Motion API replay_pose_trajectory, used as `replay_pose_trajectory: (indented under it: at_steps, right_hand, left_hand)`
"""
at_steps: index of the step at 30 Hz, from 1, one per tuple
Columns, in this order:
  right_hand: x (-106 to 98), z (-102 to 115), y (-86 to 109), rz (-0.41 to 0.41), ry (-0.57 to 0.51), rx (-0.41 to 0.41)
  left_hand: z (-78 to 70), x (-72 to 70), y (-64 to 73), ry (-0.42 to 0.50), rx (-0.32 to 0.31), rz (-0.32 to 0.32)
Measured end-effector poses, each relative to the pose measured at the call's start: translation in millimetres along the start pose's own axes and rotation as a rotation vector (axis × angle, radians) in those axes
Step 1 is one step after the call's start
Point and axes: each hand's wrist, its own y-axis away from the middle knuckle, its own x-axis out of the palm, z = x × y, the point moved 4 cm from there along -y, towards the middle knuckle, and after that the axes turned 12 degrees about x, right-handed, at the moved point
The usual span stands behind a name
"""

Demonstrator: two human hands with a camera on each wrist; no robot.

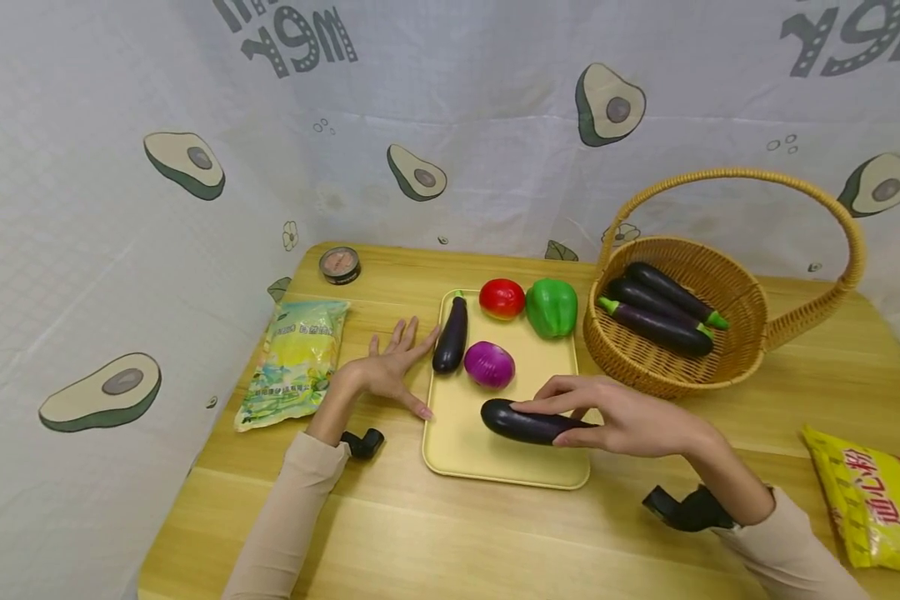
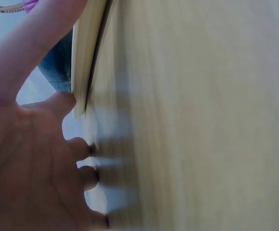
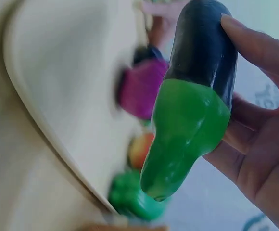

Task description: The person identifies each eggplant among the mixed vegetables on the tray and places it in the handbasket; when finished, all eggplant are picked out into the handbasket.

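Note:
My right hand [image 1: 618, 417] grips a dark eggplant [image 1: 521, 422] over the near part of a pale yellow tray [image 1: 506, 477]. In the right wrist view the eggplant's green stem end [image 3: 190, 125] points away from the fingers, and a gap shows between it and the tray. My left hand [image 1: 386, 371] has its fingers spread at the tray's left edge, with thumb and index finger touching the rim. On the tray lie another eggplant [image 1: 451, 335], a purple onion [image 1: 489, 365], a red tomato-like vegetable [image 1: 502, 299] and a green bell pepper [image 1: 552, 307].
A wicker basket [image 1: 630, 367] with a tall handle holds several eggplants [image 1: 656, 327] behind my right hand. To the left are a green-yellow bag [image 1: 296, 362] and a small round tin [image 1: 340, 265]. A yellow packet [image 1: 873, 500] lies at the right. A printed curtain [image 1: 495, 100] hangs behind the table.

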Motion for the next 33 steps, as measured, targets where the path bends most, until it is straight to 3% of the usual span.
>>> replay_pose_trajectory:
  at_steps: [5,13,19,24,33]
  right_hand:
    - [-28,-2,14.6,-0.12,0.076,0.031]
    - [-65,-10,31.6,-0.277,0.138,0.017]
    - [-97,-26,47.7,-0.346,0.147,0.118]
    - [-117,-53,55.1,-0.349,0.135,0.214]
    - [-141,-97,58.0,-0.26,0.08,0.405]
  left_hand:
    - [0.9,1.0,-0.9,-0.003,-0.001,-0.002]
    - [0.7,1.8,-0.6,-0.007,-0.002,0.001]
    - [-0.7,1.2,-0.2,-0.004,0.005,0.001]
    - [1.5,2.3,0.9,-0.003,0.003,0.012]
    - [2.6,1.5,-1.3,-0.009,0.004,0.008]
